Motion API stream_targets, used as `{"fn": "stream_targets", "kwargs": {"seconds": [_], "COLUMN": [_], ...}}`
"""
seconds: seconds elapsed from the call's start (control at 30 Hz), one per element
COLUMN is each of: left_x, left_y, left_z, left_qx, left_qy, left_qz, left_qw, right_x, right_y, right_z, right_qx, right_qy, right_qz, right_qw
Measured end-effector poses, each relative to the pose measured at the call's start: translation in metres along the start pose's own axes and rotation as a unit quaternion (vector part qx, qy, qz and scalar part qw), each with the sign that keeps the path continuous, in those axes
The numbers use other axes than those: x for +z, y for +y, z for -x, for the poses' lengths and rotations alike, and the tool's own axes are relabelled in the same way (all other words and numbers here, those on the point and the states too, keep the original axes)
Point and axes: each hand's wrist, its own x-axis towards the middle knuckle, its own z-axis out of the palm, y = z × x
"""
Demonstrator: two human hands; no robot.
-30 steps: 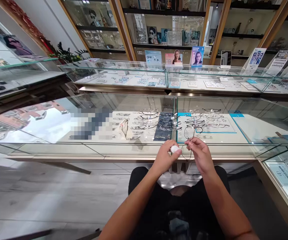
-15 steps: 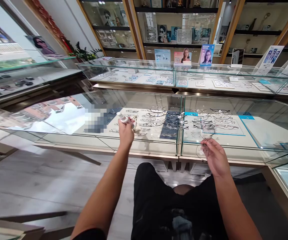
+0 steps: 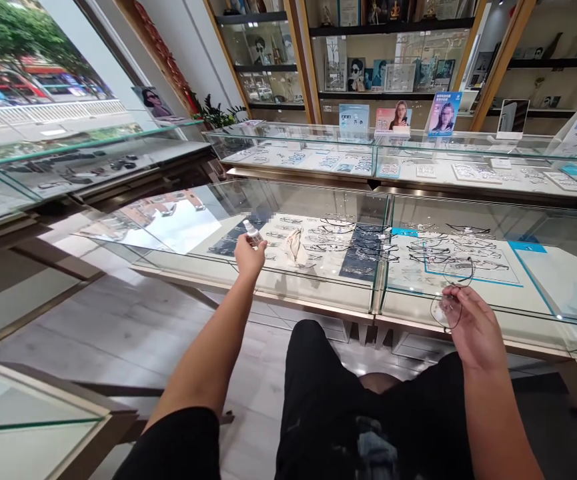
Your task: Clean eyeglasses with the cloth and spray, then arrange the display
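My left hand (image 3: 249, 257) is wrapped round a small white spray bottle (image 3: 253, 231), its top tilted up and to the left above the glass counter. Just right of that hand, a crumpled cream cloth (image 3: 294, 250) lies on the glass top, apart from the fingers. My right hand (image 3: 473, 323) pinches a pair of thin-rimmed eyeglasses (image 3: 459, 269) near the middle. They are held on end, one lens above the fingers and the other below, over the counter's near edge.
Rows of eyeglass frames (image 3: 335, 230) sit inside the glass display counter (image 3: 288, 287) before me. Behind it stands a second glass case (image 3: 298, 133) with advertising cards. More glass cases are at the far left and lower left. My knees are below the counter.
The view has turned left, so the scene sits further right. My left hand, with the spray bottle, has moved left of the cloth, which now shows in full. The right hand still holds the eyeglasses.
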Motion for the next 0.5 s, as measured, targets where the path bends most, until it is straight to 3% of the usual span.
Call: {"fn": "stream_targets", "kwargs": {"seconds": [0.17, 0.27, 0.33, 0.5], "left_x": [-0.004, -0.005, -0.002, 0.008], "left_y": [0.014, 0.032, 0.044, 0.060], "left_z": [0.025, 0.036, 0.038, 0.032], "left_qx": [0.044, 0.121, 0.130, 0.082], "left_qy": [0.101, -0.007, -0.089, -0.139], "left_qz": [-0.056, -0.137, -0.174, -0.185], "left_qw": [0.992, 0.983, 0.972, 0.969], "right_x": [-0.006, -0.008, -0.008, -0.011], "right_y": [-0.003, -0.002, 0.000, 0.004], "right_z": [0.002, 0.003, 0.002, 0.002], "right_qx": [-0.009, -0.010, -0.010, -0.023], "right_qy": [0.017, 0.020, 0.017, 0.005], "right_qz": [-0.001, 0.000, 0.002, 0.013], "right_qw": [1.000, 1.000, 1.000, 1.000]}}
